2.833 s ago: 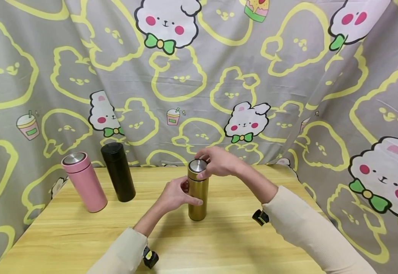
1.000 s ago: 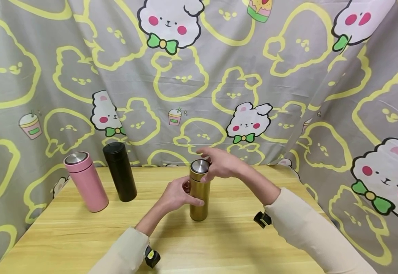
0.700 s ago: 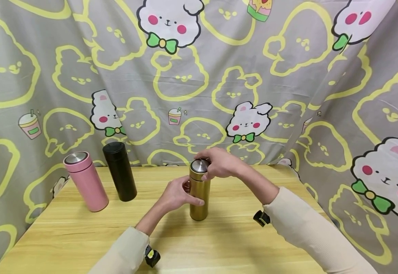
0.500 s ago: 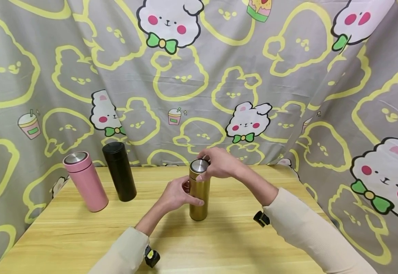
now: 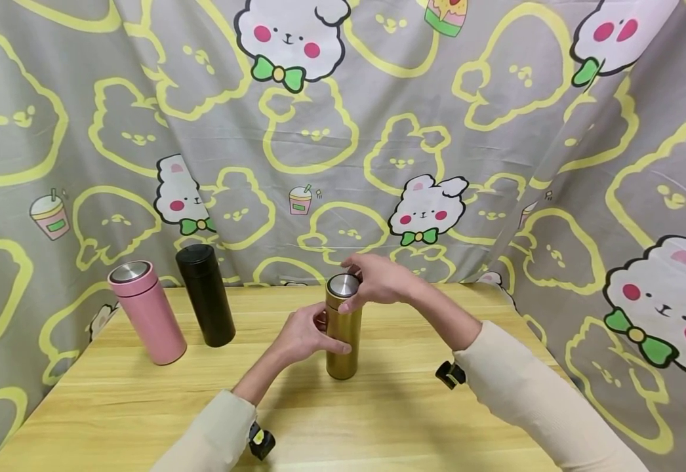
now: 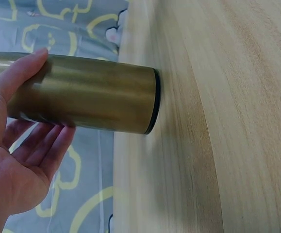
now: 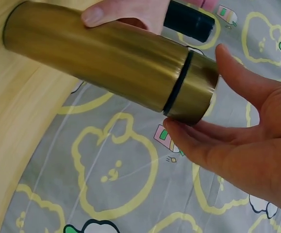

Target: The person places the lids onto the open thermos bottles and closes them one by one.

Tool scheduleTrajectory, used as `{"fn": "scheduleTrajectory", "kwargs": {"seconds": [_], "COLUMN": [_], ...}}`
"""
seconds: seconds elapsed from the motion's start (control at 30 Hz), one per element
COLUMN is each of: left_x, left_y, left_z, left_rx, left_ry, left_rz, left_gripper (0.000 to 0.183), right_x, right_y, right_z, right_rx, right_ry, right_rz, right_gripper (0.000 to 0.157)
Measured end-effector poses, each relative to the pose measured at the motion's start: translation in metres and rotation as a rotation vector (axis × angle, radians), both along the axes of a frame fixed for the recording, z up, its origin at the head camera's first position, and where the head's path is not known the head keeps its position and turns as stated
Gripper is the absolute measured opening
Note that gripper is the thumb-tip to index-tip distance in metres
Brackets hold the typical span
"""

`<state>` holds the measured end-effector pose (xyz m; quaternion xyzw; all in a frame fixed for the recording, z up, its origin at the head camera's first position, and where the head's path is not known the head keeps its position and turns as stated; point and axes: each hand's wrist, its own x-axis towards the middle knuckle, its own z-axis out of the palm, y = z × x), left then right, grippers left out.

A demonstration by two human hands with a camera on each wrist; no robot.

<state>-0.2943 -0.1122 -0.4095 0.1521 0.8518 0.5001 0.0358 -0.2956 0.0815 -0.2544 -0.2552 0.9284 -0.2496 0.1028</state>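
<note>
A gold thermos (image 5: 345, 328) with a steel-topped lid (image 5: 343, 285) stands upright on the wooden table (image 5: 390, 419). My left hand (image 5: 300, 337) grips its body from the left, thumb across the front and fingers behind. At the top, my right hand (image 5: 383, 282) holds the lid from the right, thumb on the near side and fingers round the far side. In the right wrist view, a dark ring (image 7: 178, 83) runs between lid and body. The left wrist view shows the thermos's black base (image 6: 154, 101) at the table surface.
A pink thermos (image 5: 149, 321) with a steel top and a black thermos (image 5: 208, 301) stand at the left of the table. A grey curtain (image 5: 343, 144) with cartoon rabbits hangs behind the table and along its sides.
My right hand's fingers lifted off the lid about a second ago, then came back to it. Its thumb has slid leftward across the lid's near side. The left hand and thermos stay put.
</note>
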Motion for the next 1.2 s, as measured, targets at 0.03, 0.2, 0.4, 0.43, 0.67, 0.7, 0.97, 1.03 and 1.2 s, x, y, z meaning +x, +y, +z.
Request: {"fn": "scheduleTrajectory", "kwargs": {"seconds": [0.03,0.2,0.4,0.43,0.67,0.7,0.97,1.03,1.2], "left_x": [0.000,0.000,-0.001,-0.001,0.001,0.001,0.000,-0.001,-0.001], "left_y": [0.000,0.000,0.000,0.000,0.001,0.001,0.000,0.000,-0.001], "left_z": [0.000,0.001,0.000,0.000,-0.001,-0.001,-0.001,0.000,0.000], "left_rx": [0.001,-0.007,-0.005,-0.005,-0.013,-0.013,-0.021,-0.021,-0.016], "left_ry": [-0.003,-0.013,-0.007,-0.004,0.017,0.017,0.013,0.012,0.004], "left_rz": [0.000,0.005,0.000,0.001,0.013,0.014,0.008,0.004,-0.003], "left_gripper": [0.072,0.073,0.073,0.073,0.070,0.070,0.073,0.073,0.070], "right_x": [0.000,-0.001,0.000,0.000,-0.003,-0.002,0.001,0.001,-0.001], "right_y": [0.000,0.000,-0.001,-0.001,-0.004,-0.004,-0.002,-0.002,-0.001], "right_z": [0.001,0.004,0.001,0.000,-0.008,-0.008,-0.007,-0.005,-0.001], "right_rx": [-0.008,-0.005,0.003,0.000,-0.009,-0.011,0.008,0.011,-0.022], "right_ry": [-0.014,-0.024,0.035,0.050,0.121,0.120,0.091,0.070,-0.002], "right_rz": [0.014,0.074,0.046,0.034,-0.076,-0.084,-0.064,-0.047,0.044], "right_gripper": [0.081,0.071,0.061,0.060,0.062,0.063,0.069,0.073,0.072]}}
